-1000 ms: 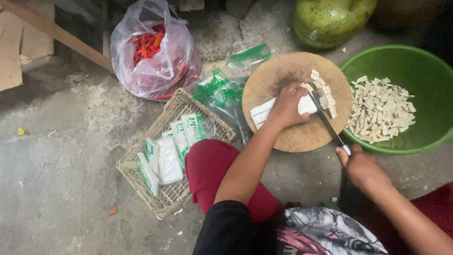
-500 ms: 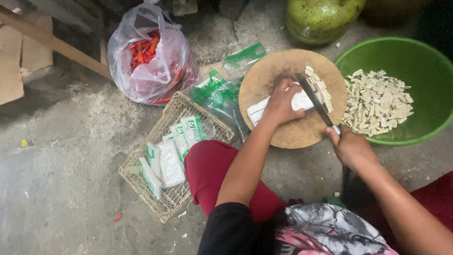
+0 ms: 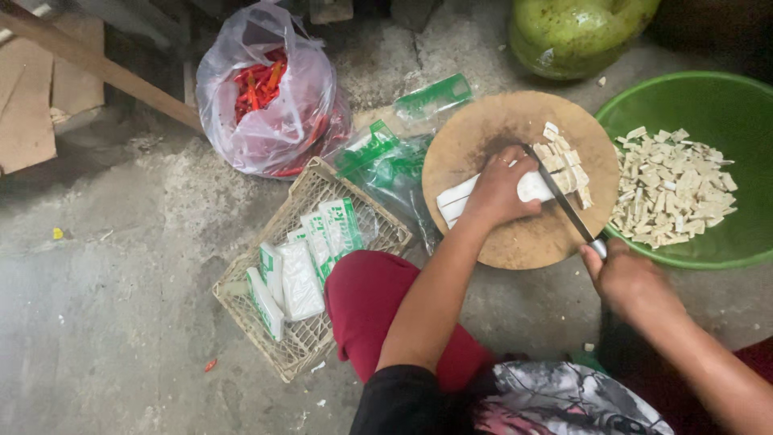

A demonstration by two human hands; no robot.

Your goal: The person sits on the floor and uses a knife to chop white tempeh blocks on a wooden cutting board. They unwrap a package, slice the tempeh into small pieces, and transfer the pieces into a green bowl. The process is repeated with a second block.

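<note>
L hand [image 3: 498, 189] presses down on a long white block [image 3: 483, 196] lying across the round wooden cutting board [image 3: 515, 242], fingers curled over its top, holding it in place. The block sits about mid-board, its uncovered end pointing toward the basket side. R hand [image 3: 624, 278] is wrapped tight around the handle of a knife [image 3: 564, 201], just off the board's near edge; the blade runs diagonally up across the board w/ its edge at the block's cut end, right beside the L fingertips. A small pile of cut white pieces [image 3: 568, 157] lies on the board on the far side of the blade.

Right of the board, touching or nearly touching its rim, is a green plastic basin [image 3: 708, 101] holding a heap of small pale cut pieces [image 3: 676, 185]. Left of the board lie empty clear wrappers w/ green print [image 3: 386, 161]. Further left, a woven basket [image 3: 302, 354] holds about 5 sealed white packs [image 3: 302, 258]. Behind it stands a clear plastic bag of red chillies [image 3: 266, 93]. A large green fruit [image 3: 576, 32] sits at the top, beyond the board. All on bare concrete floor [image 3: 97, 306].
</note>
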